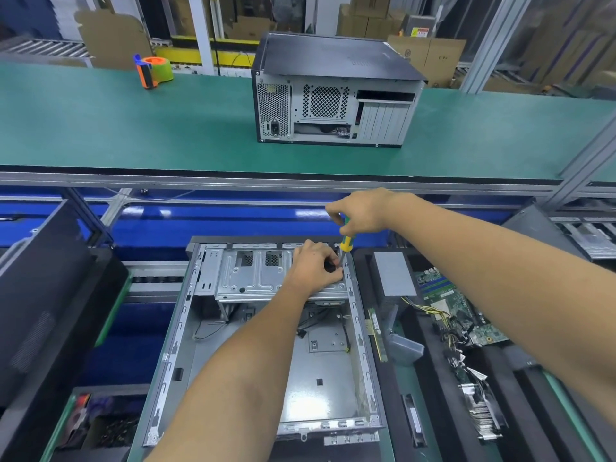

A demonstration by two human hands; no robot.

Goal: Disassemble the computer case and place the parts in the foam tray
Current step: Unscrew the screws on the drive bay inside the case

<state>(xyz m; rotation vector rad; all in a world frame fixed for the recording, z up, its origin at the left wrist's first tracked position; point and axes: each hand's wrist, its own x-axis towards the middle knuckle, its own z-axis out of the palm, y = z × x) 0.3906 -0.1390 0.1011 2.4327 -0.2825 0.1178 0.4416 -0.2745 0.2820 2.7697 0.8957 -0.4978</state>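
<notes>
Working at the far right corner of the open computer case point(266, 345), which fills the lower centre of the frame, the right hand point(361, 213) grips a yellow-and-green screwdriver point(346, 240) by its handle, shaft pointing down. The left hand point(315, 266) curls its fingers around something small and dark beside the tip, on the metal drive cage point(253, 275); what it pinches I cannot tell.

The step looks like loosening a fastener on that cage. To do it well, the tip should sit square in the screw head with the shaft kept upright, pressure held straight down so it does not slip, and the left hand should steady the part and catch the screw as it comes free.

Right of the case lies the black foam tray point(430, 388), already holding a green motherboard point(456, 311), a memory stick point(378, 331) and a finned heatsink point(480, 415). Behind, across the upper frame, runs a green bench point(133, 128) with a second computer case point(333, 91) and an orange tape dispenser point(155, 70). Cardboard boxes point(430, 58) stand along the top.
</notes>
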